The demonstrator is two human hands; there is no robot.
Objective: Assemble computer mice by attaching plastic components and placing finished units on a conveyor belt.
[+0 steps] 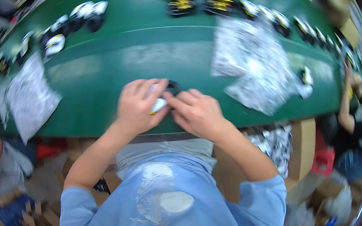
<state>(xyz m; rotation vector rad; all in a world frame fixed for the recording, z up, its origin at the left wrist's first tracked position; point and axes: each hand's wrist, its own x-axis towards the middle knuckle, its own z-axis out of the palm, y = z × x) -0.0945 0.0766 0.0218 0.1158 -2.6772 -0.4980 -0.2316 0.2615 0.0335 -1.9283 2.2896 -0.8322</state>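
Close to the near edge of the green table, both hands meet on a small black item with a white, yellow-edged card [159, 105]; its exact kind is blurred. My left hand [137, 102] is closed around its left side, fingers bent over the top. From the other side my right hand [200, 112] pinches its right edge between thumb and fingers. The black part shows between the fingertips, and the rest is covered by the hands.
Clear plastic bags [254, 63] lie right of my hands, with more bags [34, 91] at the left. Similar black items with yellow markings [183, 3] line the table's far side. Co-workers sit at both ends. An open cardboard box [301, 147] stands below the table's edge.
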